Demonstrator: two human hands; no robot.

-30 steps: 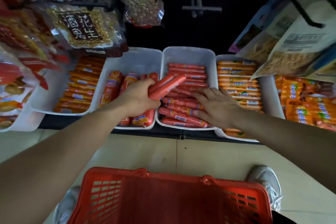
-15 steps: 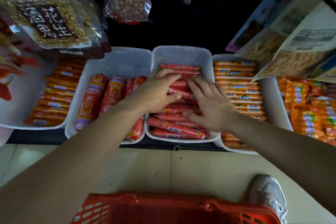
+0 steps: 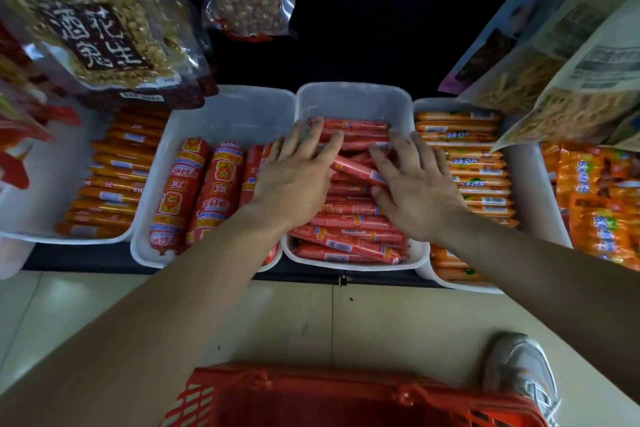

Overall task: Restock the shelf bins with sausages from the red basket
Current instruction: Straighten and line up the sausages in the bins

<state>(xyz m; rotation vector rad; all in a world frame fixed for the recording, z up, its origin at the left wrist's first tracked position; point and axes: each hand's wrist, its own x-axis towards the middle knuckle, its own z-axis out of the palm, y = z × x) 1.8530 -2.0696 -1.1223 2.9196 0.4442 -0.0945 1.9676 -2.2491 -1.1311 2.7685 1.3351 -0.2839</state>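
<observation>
Head view: left hand (image 3: 294, 180) and right hand (image 3: 417, 192), grips spread, rest on sausages (image 3: 349, 239) in white bin (image 3: 349, 99)

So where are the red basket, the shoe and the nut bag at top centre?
red basket (image 3: 329, 388): head view, far rim.
shoe (image 3: 516, 357): head view, toe.
nut bag (image 3: 244, 0): head view, clear window.

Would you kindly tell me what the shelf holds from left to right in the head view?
Thin orange sausages → fat red sausages → thin red sausages → yellow-orange sausages → orange packs.
</observation>
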